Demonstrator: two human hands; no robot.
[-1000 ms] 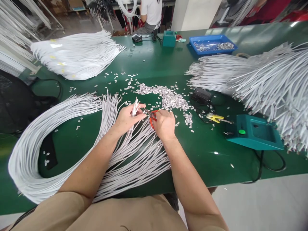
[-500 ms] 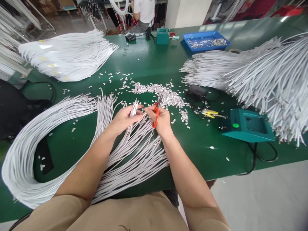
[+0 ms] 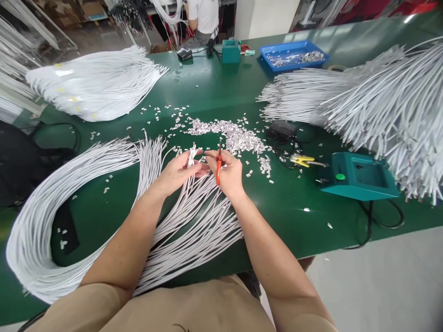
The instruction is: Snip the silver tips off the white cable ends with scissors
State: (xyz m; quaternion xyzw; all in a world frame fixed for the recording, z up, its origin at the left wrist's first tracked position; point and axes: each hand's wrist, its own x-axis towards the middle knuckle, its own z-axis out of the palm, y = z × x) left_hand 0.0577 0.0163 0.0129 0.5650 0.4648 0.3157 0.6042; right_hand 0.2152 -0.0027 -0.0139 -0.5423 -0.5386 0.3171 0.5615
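Observation:
Several white cables (image 3: 191, 159) stand up in my left hand (image 3: 178, 173), closed round them near their ends. My right hand (image 3: 229, 173), close beside it, is closed on orange-handled scissors (image 3: 218, 170), whose blades point away from me. What its thumb and forefinger pinch is too small to make out. Under both hands a fan of loose white cables (image 3: 194, 235) spreads toward my body. Left of my left hand lies a curved bundle of white cables (image 3: 31, 230). Just beyond my fingertips small silvery-white pieces (image 3: 238, 136) are heaped on the green table (image 3: 284, 212).
White cable bundles lie at the back left (image 3: 100, 83) and at the right (image 3: 384, 97). A teal machine (image 3: 360, 177), yellow-handled pliers (image 3: 304, 161) and a black adapter (image 3: 281, 132) sit to the right. Farther back are a blue tray (image 3: 294, 54), another teal box (image 3: 231, 50) and a person (image 3: 204, 18).
My right hand has turned, so the scissors now point more straight ahead and show edge-on. Both hands remain close together, and the left still holds the cables. The view has shifted slightly.

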